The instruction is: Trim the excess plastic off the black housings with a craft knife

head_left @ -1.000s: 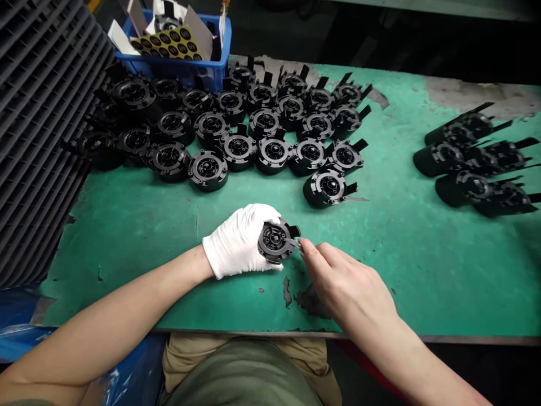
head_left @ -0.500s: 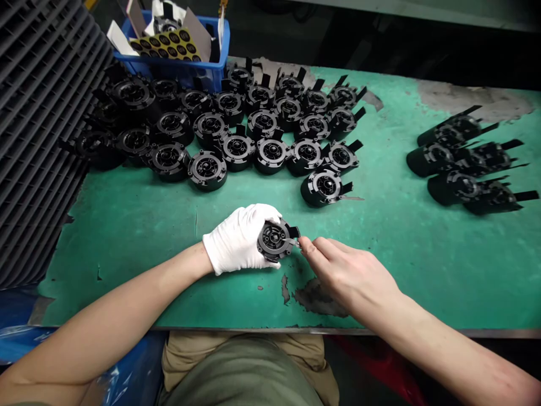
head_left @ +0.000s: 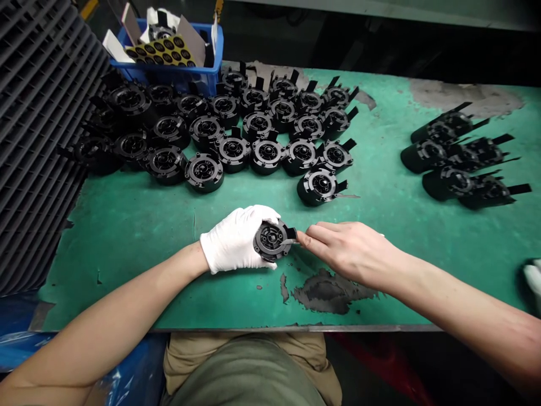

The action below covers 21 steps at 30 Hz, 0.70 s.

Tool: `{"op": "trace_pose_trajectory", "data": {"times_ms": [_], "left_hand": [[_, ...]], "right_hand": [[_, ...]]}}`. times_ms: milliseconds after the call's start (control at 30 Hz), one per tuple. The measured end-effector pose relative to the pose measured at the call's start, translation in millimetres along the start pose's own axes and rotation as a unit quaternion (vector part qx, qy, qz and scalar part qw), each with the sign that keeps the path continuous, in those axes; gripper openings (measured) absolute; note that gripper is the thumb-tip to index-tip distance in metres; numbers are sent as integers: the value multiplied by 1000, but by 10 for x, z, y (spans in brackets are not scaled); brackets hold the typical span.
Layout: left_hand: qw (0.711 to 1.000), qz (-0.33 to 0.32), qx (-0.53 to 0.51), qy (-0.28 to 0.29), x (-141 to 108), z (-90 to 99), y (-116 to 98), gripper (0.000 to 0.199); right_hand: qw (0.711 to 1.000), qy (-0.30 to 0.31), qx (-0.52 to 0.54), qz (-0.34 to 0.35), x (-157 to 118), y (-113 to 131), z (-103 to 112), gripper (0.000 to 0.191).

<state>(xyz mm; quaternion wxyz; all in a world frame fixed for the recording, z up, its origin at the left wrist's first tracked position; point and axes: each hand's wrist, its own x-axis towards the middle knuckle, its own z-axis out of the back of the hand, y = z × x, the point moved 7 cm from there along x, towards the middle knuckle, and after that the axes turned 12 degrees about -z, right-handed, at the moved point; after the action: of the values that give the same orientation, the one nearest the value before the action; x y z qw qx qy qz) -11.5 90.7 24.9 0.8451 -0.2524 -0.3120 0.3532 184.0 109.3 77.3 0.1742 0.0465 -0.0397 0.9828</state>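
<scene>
My left hand [head_left: 236, 239], in a white glove, grips a round black plastic housing [head_left: 270, 241] from its left side, with the ribbed face turned up. A flat black tab juts from the housing's right edge. My bare right hand [head_left: 346, 245] is closed at that edge, its fingertips beside the tab. From between these fingers a thin, pale pointed metal tool [head_left: 289, 242] reaches over the housing's rim; its handle is hidden in the hand. Ahead of both hands stands a similar black housing [head_left: 318, 186] on the green table.
Several like housings [head_left: 266, 152] crowd the back left, and another group [head_left: 465, 160] stands at the right. A blue bin [head_left: 186, 73] with cards and stickers is behind. Dark slatted stack [head_left: 38, 141] borders the left. A blurred white-and-dark shape [head_left: 533, 279] shows at the right edge.
My right hand has turned flatter and shifted slightly up, and the tool tip has drawn back from the housing's middle to its rim. A blurred shape has appeared at the right edge.
</scene>
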Motion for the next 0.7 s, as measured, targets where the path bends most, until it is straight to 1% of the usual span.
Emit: {"op": "trace_pose_trajectory", "data": {"times_ms": [100,233,300,367,433,533,700], "left_hand": [[1000,-6,5,-3,19,14,-24,82],[1000,10,15,11,53,-5,-43,75],[1000,7,17,6,48,-19,-43,78],[1000,-3,22,-10,21,-28,-35,84],[999,-19,30,-28,-17,-33,-27,89],[998,-36,45,-37,-60,-50,-18,89],[997,-51,48,-46,-71,-57,-12,89]], "right_hand": [[999,-4,8,-36,-55,31,-11,30],[991,-16,-11,-130,-196,141,-1,41],[986,-16,-13,-166,-247,222,11,41],[982,-18,-13,-186,-265,303,25,41],[981,-19,-17,-193,-258,368,34,44],[981,-11,-35,-189,-224,420,34,49],[988,7,-55,-141,-168,455,49,48]]}}
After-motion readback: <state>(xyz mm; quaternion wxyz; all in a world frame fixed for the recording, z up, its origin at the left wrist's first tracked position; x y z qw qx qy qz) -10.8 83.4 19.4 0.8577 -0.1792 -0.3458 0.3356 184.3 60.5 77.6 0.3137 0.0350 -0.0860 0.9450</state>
